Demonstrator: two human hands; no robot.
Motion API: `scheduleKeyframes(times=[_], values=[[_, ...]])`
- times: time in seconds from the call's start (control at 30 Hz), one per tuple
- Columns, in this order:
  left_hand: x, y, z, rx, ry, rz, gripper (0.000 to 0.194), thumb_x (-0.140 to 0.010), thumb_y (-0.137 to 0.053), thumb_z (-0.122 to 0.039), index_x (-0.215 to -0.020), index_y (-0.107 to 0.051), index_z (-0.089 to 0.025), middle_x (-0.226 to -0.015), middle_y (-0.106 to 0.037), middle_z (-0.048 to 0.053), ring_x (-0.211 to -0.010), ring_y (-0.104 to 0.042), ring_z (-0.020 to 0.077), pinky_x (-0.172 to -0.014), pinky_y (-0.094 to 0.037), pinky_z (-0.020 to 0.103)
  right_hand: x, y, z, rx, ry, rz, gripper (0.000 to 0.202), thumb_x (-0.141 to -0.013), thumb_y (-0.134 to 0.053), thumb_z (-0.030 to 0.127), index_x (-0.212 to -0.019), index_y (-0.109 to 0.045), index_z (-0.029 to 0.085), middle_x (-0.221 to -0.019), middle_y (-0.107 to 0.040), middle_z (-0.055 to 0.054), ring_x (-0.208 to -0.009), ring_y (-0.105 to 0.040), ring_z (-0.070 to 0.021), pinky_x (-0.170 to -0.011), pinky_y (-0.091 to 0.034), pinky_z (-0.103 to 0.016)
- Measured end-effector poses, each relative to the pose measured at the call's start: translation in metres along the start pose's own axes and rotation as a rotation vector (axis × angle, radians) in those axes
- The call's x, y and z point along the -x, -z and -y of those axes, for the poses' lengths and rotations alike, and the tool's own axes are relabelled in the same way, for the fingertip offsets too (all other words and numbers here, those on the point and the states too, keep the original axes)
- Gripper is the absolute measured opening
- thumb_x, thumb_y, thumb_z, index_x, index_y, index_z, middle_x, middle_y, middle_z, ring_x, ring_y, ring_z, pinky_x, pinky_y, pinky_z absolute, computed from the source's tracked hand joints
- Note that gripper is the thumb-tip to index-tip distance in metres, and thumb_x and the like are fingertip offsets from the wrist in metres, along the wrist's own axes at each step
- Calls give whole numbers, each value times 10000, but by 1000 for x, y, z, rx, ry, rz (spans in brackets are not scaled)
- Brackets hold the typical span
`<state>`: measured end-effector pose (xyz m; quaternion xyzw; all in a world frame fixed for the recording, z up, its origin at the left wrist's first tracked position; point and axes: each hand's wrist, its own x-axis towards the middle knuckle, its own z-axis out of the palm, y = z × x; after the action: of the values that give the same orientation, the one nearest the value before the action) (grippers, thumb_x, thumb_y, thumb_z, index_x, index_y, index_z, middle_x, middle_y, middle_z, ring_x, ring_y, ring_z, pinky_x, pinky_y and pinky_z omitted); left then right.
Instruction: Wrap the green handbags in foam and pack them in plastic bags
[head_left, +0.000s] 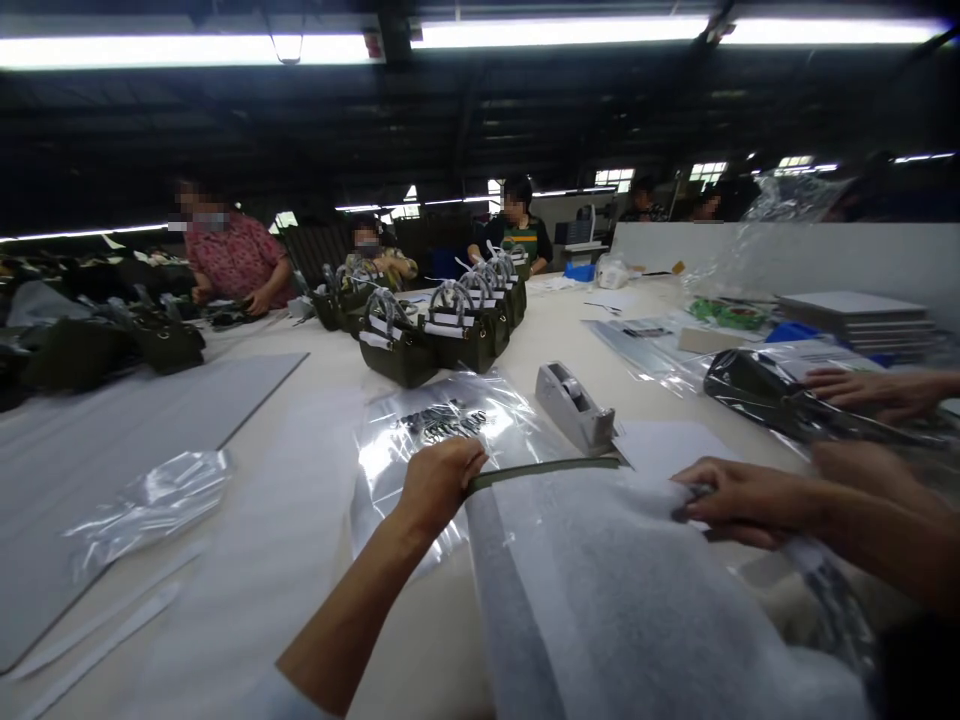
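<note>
While the left hand (442, 480) grips a strip (551, 469) — gauzy sheeting (607, 590) drapes.

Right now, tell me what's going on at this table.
The person's left hand grips one end of a green strip along a white sheet's upper edge. The right hand is at the sheet's right side, its exact grip unclear. A gray tape dispenser stands just beyond the strip. At the right, another person's hand is on a plastic-wrapped dark item, and green handbags stand farther back.
</note>
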<state>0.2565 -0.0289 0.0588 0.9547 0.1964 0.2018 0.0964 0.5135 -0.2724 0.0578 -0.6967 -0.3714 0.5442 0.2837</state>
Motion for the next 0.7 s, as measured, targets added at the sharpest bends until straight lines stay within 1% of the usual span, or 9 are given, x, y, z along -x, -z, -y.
scheduleKeyframes(times=[0.03,0.07,0.2,0.3,0.4,0.47,0.53,0.6,0.7], values=[[4,2,3,0,0,-12,220,-888,-415,-279,-779,-585,-193,-752,-616,-5,-700,-563,119,-631,-396,215,-8,-8,-5,-49,16,105,335,-717,-607,423,-827,-659,110,-325,-409,54,-258,-284,-12,-325,-141,-147],[7,5,5,1,-4,-21,216,-893,-402,-269,-812,-586,-192,-770,-619,-2,-716,-565,119,-651,-402,216,-15,-15,-12,-90,39,111,351,-723,-605,444,-843,-649,117,-331,-404,57,-263,-272,-16,-317,-131,-151],[21,11,6,4,-81,-1,219,-901,-385,-260,-860,-591,-199,-782,-607,-5,-719,-562,104,-667,-407,207,-34,-33,-45,-220,32,29,387,-718,-602,477,-888,-611,129,-326,-362,72,-266,-258,-29,-313,-107,-162],[30,9,-9,-10,-159,38,220,-898,-388,-246,-831,-592,-195,-695,-561,-18,-591,-513,87,-556,-370,198,-40,-46,-62,-325,13,-28,401,-697,-609,497,-869,-591,136,-332,-354,80,-259,-232,-25,-307,-99,-169],[39,1,-28,-40,-249,59,213,-861,-405,-154,-705,-548,-180,-597,-481,-36,-480,-407,80,-460,-270,203,-39,-60,-70,-423,3,-86,374,-713,-604,483,-862,-580,141,-328,-334,92,-256,-194,-12,-303,-79,-165],[47,-5,-36,-88,-338,18,216,-822,-411,-90,-643,-497,-173,-567,-441,-38,-451,-350,85,-436,-216,222,-36,-67,-74,-460,0,-115,374,-734,-587,483,-883,-577,140,-306,-313,98,-248,-173,-11,-299,-63,-162],[56,-9,-38,-137,-399,-63,210,-802,-407,-57,-644,-480,-176,-559,-427,-37,-442,-327,94,-432,-204,240,-34,-71,-78,-475,-4,-146,402,-747,-574,488,-942,-573,136,-288,-310,99,-238,-161,-12,-295,-60,-158],[65,-10,-34,-130,-368,-111,189,-807,-402,-62,-702,-504,-181,-577,-449,-32,-462,-366,102,-444,-251,239,-33,-73,-83,-479,-21,-179,448,-742,-581,498,-1000,-563,131,-282,-323,95,-233,-174,-15,-290,-82,-150],[75,-10,-21,-15,-138,-47,146,-836,-402,-133,-820,-533,-194,-685,-525,-8,-590,-491,121,-539,-372,233,-34,-74,-91,-492,-71,-226,484,-719,-601,521,-1004,-569,132,-281,-340,83,-231,-199,-20,-281,-124,-140]])
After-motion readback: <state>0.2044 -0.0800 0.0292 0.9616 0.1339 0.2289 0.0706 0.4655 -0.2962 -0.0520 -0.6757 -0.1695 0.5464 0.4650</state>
